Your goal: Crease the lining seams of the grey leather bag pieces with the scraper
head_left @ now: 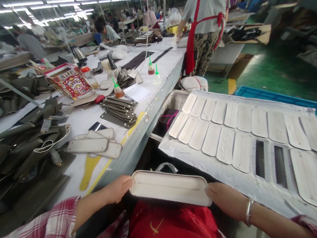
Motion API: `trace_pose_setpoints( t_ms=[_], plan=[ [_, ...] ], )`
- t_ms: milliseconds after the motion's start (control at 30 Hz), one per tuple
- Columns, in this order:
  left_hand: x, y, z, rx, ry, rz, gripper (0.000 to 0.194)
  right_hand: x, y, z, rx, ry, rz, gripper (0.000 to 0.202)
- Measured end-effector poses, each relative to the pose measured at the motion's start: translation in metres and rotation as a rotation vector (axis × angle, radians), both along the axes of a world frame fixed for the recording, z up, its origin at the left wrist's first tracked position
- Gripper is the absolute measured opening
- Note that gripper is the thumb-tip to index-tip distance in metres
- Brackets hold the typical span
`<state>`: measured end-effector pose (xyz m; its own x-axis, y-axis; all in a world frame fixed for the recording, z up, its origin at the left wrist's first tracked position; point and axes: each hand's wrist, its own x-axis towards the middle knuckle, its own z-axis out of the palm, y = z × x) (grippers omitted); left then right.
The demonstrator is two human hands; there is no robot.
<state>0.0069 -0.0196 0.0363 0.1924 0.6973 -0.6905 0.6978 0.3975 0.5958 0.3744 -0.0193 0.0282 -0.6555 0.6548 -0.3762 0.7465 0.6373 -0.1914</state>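
A long white panel with rounded corners and a dark rim (169, 188) is stretched between my hands above my lap. Its left end is gripped by my left hand (122, 187), fingers closed round the edge. My right hand (220, 197) grips the opposite end, and a silver bracelet circles that wrist. Dark material shows just below the panel, and a clear-wrapped loop (166, 167) rises behind it; whether these join the panel I cannot tell. To the right, similar white panels (242, 157) lie in two rows on a white-covered board (175, 147).
Left, a white table (159, 72) bears studded pale strips (86, 145), stacked olive pieces (120, 109), olive bags (24, 158), green-tipped bottles (118, 88) and a yellow scraper-shaped piece (89, 170). A blue crate (280, 98) lies beyond the board. A person in a red apron (207, 20) stands ahead.
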Motion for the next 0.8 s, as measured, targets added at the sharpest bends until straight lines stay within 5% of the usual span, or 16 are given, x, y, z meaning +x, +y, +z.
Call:
trace_pose_setpoints(
  t_ms=[300, 533, 667, 800],
  plan=[
    [-0.001, -0.001, 0.001, 0.017, -0.098, 0.037, 0.045, -0.007, 0.002, 0.013, -0.047, -0.053, -0.027, 0.023],
    [-0.012, -0.010, -0.014, -0.088, -0.469, 0.285, 0.057, -0.016, 0.000, 0.040, -0.366, 0.043, -0.475, 0.041],
    [-0.015, -0.012, -0.013, 0.049, -0.251, 0.076, 0.053, -0.017, -0.003, 0.042, -0.419, 0.090, -0.542, 0.043],
    [-0.009, -0.007, -0.001, 0.088, -0.081, -0.028, 0.039, -0.016, -0.004, 0.034, -0.259, 0.023, -0.434, 0.037]
  ],
)
